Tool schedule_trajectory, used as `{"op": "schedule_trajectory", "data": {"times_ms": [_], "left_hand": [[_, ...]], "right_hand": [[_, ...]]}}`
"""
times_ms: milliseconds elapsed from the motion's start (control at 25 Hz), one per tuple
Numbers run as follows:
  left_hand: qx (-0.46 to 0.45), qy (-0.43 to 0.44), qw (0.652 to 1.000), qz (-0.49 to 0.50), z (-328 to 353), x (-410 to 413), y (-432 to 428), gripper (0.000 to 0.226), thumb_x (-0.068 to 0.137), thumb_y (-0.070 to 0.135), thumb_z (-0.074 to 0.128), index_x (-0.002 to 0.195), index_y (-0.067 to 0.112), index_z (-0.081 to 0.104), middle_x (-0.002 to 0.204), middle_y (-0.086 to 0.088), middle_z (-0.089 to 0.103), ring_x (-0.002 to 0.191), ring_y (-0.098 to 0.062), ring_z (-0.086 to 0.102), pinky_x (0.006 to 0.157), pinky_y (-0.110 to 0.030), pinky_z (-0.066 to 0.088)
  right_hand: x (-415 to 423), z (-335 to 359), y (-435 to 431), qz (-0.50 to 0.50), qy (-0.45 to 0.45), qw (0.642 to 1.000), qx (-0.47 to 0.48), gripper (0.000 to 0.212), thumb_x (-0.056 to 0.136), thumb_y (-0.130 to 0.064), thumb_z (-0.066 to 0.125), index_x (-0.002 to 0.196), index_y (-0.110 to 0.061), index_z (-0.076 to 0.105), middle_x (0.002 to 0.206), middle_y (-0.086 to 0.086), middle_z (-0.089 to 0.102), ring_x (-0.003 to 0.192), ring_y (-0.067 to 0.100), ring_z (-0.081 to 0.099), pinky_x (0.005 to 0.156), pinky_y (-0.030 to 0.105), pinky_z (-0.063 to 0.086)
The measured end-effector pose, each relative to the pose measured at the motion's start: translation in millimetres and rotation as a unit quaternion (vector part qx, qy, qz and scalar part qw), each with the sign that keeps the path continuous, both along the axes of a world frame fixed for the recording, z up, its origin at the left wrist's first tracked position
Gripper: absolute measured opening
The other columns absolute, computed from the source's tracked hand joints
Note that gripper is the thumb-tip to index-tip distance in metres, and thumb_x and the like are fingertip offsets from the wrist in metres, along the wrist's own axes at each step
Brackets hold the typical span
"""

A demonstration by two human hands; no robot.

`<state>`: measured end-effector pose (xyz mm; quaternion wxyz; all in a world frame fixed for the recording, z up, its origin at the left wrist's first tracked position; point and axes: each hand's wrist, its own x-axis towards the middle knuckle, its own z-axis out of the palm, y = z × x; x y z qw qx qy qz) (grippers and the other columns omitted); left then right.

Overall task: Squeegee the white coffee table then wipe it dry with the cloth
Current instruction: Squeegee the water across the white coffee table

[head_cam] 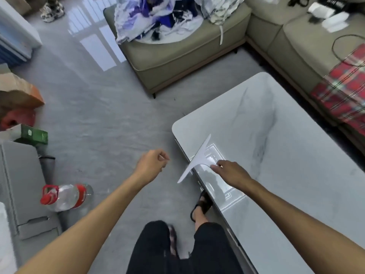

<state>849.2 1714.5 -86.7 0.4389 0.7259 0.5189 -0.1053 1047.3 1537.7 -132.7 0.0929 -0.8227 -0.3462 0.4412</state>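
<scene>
Squeegee [197,161], head view: white, thin, T-shaped plastic; probably light and stiff, blade edge likely flexible. Sits at near-left edge of white coffee table [286,147], 1 blade end overhanging the floor. Right hand [232,174] pinching handle tip with fingertips; fuller wrap round handle advisable for even pressure. Left hand [153,162] loosely curled, holding nothing, over floor. Tabletop glossy, marble-veined, round-cornered, likely slippery. Cloth not visible.

We have the worktop [286,155] on our right, with the sofa [177,54] behind it and along its right. The squeegee [197,161] lies across the worktop's left edge, partly over the floor [98,115] — our right hand [231,175] grips its handle. Our left hand [152,163] hangs over the floor — a bottle [65,196] lies farther left.
</scene>
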Motion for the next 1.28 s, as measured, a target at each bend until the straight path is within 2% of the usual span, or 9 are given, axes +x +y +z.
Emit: {"op": "schedule_trajectory", "data": {"times_ms": [240,400,560,680,760,920,1080,1200,1280], "left_hand": [[-0.012,0.018,0.999,0.039,-131,89,111,0.024,0.083,0.008,0.045,0.082,0.025,0.062,0.073,0.0,0.071,0.082,-0.024,0.067,0.07,-0.037,0.051],[0.002,0.053,0.998,0.016,-229,119,153,0.039,0.089,0.013,0.046,0.129,0.015,0.047,0.127,-0.006,0.059,0.113,-0.029,0.055,0.09,-0.038,0.045],[0.0,0.073,0.997,-0.024,-285,138,195,0.064,0.081,0.013,0.044,0.142,0.024,0.028,0.129,-0.008,0.054,0.109,-0.033,0.055,0.083,-0.038,0.046],[0.011,0.063,0.994,-0.09,-306,150,203,0.058,0.079,0.007,0.045,0.135,0.018,0.034,0.124,-0.009,0.055,0.109,-0.034,0.054,0.081,-0.038,0.046],[0.008,0.05,0.989,-0.141,-315,158,197,0.053,0.078,0.004,0.045,0.129,0.013,0.037,0.124,-0.008,0.053,0.112,-0.034,0.052,0.078,-0.036,0.041],[0.008,0.068,0.975,-0.211,-321,175,181,0.064,0.081,0.002,0.047,0.142,0.005,0.027,0.139,-0.013,0.04,0.129,-0.033,0.04,0.098,-0.039,0.039],[0.033,0.106,0.96,-0.258,-316,185,180,0.063,0.078,0.003,0.045,0.139,0.008,0.03,0.131,-0.015,0.044,0.121,-0.035,0.044,0.095,-0.04,0.038],[0.027,0.135,0.956,-0.259,-313,190,186,0.062,0.079,0.005,0.043,0.139,0.013,0.032,0.128,-0.015,0.051,0.114,-0.038,0.049,0.094,-0.041,0.04],[0.005,0.131,0.967,-0.219,-310,190,192,0.058,0.079,0.007,0.044,0.136,0.018,0.038,0.117,-0.015,0.056,0.103,-0.038,0.054,0.083,-0.038,0.046]], "right_hand": [[60,-110,96,0.04,-0.056,0.997,-0.035,0.032,0.092,-0.055,0.042,0.09,-0.026,0.056,0.091,0.001,0.067,0.086,0.027,0.059,0.065,0.033,0.04],[61,-184,145,0.034,-0.064,0.997,-0.022,0.033,0.093,-0.055,0.036,0.102,-0.029,0.056,0.097,0.001,0.067,0.089,0.028,0.06,0.07,0.036,0.042],[53,-225,207,0.027,-0.077,0.997,-0.005,0.045,0.09,-0.063,0.032,0.082,-0.028,0.058,0.077,-0.002,0.059,0.076,0.027,0.056,0.064,0.036,0.04],[50,-242,225,0.012,-0.094,0.995,-0.009,0.042,0.092,-0.056,0.035,0.068,-0.026,0.05,0.06,-0.006,0.041,0.065,0.027,0.048,0.06,0.035,0.036],[53,-251,216,-0.009,-0.097,0.995,-0.015,0.043,0.092,-0.054,0.036,0.062,-0.026,0.044,0.058,-0.007,0.039,0.063,0.027,0.048,0.06,0.035,0.037],[67,-252,153,-0.069,-0.095,0.992,-0.05,0.044,0.092,-0.059,0.033,0.067,-0.027,0.052,0.06,-0.008,0.048,0.065,0.023,0.052,0.059,0.034,0.035],[85,-239,64,-0.135,-0.119,0.974,-0.137,0.046,0.09,-0.066,0.033,0.073,-0.032,0.058,0.072,-0.006,0.062,0.073,0.023,0.058,0.061,0.033,0.038],[94,-220,18,-0.188,-0.136,0.956,-0.179,0.049,0.088,-0.067,0.034,0.067,-0.028,0.056,0.066,-0.004,0.06,0.068,0.023,0.058,0.06,0.033,0.04],[94,-210,17,-0.186,-0.147,0.954,-0.184,0.049,0.089,-0.067,0.033,0.067,-0.03,0.057,0.063,-0.006,0.058,0.065,0.021,0.057,0.057,0.032,0.038]]}}
